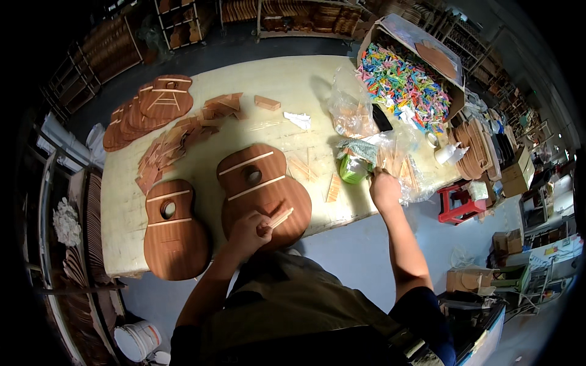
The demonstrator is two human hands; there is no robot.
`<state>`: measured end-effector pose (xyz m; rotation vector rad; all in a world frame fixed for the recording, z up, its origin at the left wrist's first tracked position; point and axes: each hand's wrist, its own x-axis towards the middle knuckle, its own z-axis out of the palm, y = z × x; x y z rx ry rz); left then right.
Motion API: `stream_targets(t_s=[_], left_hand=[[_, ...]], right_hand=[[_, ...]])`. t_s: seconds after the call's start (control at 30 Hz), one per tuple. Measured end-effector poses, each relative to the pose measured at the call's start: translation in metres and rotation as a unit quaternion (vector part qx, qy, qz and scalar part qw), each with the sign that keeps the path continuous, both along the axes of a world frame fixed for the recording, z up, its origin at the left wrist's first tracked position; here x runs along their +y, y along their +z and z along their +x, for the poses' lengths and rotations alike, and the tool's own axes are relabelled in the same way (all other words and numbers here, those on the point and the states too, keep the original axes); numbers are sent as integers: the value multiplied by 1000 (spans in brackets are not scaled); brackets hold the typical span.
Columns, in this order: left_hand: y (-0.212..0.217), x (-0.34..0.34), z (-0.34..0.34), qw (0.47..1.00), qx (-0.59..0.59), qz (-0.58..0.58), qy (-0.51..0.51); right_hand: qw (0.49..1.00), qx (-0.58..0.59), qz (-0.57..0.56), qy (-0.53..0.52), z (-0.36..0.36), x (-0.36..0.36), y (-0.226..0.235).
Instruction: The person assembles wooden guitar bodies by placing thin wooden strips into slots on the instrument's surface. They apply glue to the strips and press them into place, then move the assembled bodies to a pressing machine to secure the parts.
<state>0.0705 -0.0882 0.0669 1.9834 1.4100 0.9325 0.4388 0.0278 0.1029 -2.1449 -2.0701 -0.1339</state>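
Note:
My left hand [249, 235] is closed around a few thin pale wooden strips [282, 218], above the lower part of a brown guitar-shaped board [259, 201]. That board has a round sound hole and two pale braces across it. To its left lies a smaller guitar-shaped board [171, 244], also with a sound hole and two braces. My right hand [384, 188] is closed beside a green container [353, 169] with a greyish-green cloth [359, 148] over its top. What its fingers grip there is too small to make out.
Several braced guitar-shaped boards [165, 100] are stacked at the table's far left. Small brown wood pieces [168, 148] lie scattered nearby. Far right, a box of colourful clothespins [403, 85] stands behind plastic bags [351, 110] and a tape roll [432, 139]. A red stool [459, 204] is beyond the table edge.

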Motion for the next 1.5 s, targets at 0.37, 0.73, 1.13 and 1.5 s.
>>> stream_targets(t_s=[0.37, 0.73, 1.13, 1.5], left_hand=[[-2, 4, 7, 713, -612, -336, 60], [16, 10, 34, 509, -730, -444, -100], [25, 7, 21, 576, -720, -388, -10], [-22, 16, 19, 509, -777, -369, 36]], right_hand=[[782, 553, -285, -9, 22, -13, 59], [910, 336, 119, 210, -107, -76, 46], [887, 198, 185, 374, -121, -108, 40], [627, 776, 38, -59, -76, -54, -62]])
